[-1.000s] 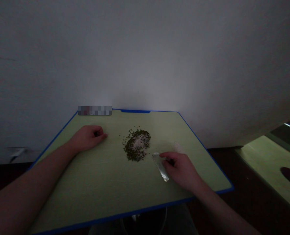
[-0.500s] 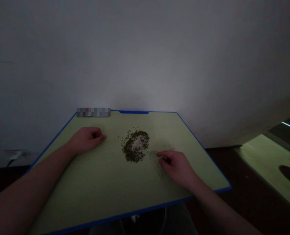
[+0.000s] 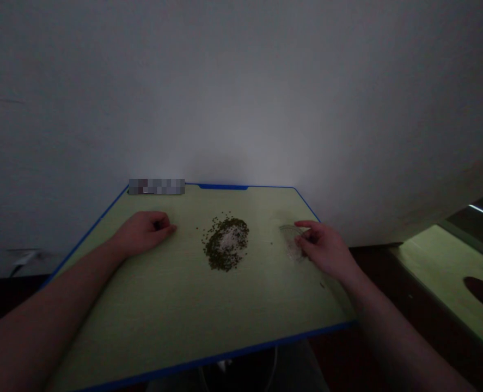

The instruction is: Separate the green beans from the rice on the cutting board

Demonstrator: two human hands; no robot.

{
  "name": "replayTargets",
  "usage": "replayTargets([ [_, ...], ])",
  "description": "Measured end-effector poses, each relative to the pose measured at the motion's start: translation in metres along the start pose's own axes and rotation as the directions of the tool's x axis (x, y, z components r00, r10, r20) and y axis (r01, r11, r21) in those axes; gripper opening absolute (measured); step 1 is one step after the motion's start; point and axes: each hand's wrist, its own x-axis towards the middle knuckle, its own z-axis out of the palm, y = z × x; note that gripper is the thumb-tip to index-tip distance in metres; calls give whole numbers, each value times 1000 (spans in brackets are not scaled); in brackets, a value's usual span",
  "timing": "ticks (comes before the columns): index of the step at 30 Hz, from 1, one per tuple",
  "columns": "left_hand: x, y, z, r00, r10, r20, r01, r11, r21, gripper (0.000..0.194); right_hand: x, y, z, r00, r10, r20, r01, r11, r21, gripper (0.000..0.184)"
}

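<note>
A pile of small dark green beans (image 3: 214,253) mixed with pale grains, like rice (image 3: 233,238), lies in the middle of the small table (image 3: 176,310). To its right, my right hand (image 3: 326,247) grips a clear plastic cup (image 3: 292,247), thumb on the near side and fingers on the far side. The cup's outline is faint and blurred; it sits at or just above the tabletop, apart from the pile. My left hand (image 3: 145,231) rests on the table left of the pile. Its fingers are curled in with the thumb against them, and nothing shows in them.
A blurred-out flat object (image 3: 156,187) lies at the table's back left corner. The table has a blue edge (image 3: 225,359) and stands against a wall (image 3: 241,109). Below the front edge is a dark round bin (image 3: 241,373). A few stray beans lie near the cup.
My right hand has moved to the right and away from me, carrying the clear cup from beside the pile toward the table's right edge. My left hand and the pile stay put.
</note>
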Motion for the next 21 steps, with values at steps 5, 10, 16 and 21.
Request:
replayTargets([
  [5,0,-1,0,1000,8,-7,-8,1000,-10,35,43,-6,9,997,-41,65,55,972,-230,33],
  [10,0,-1,0,1000,13,-14,-13,1000,4,35,56,-10,32,994,-59,95,82,964,-253,31],
  [16,-1,0,0,1000,3,-6,-2,1000,15,34,49,-17,52,984,-103,145,127,977,-169,30],
  [21,-2,0,0,1000,12,-15,-12,1000,-1,34,38,-24,49,973,-116,198,126,991,-40,30],
])
